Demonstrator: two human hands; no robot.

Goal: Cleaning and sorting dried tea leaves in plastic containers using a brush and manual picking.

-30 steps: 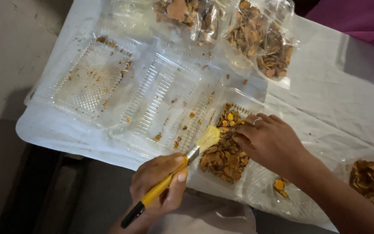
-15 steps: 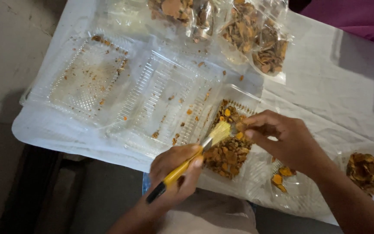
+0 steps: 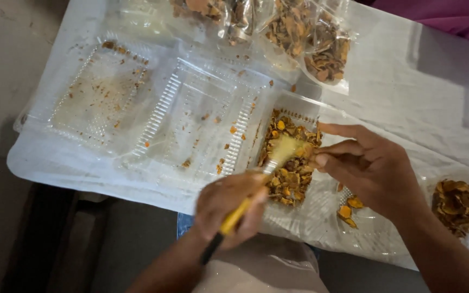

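Head view: brush (image 3: 256, 184) is gripped by closed left hand (image 3: 229, 203), bristles on chips (image 3: 291, 163) in tray (image 3: 299, 103); right hand (image 3: 373, 165) fingers half-curled, tips pinched at chips

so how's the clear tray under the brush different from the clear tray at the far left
The tray under the brush holds a heap of orange-brown dried pieces, while the far-left tray holds only scattered crumbs. The left hand works a yellow-handled brush over the first tray and the right hand pinches a piece at its edge; no hand is near the far-left one. Both are clear, ribbed plastic trays on the white sheet.
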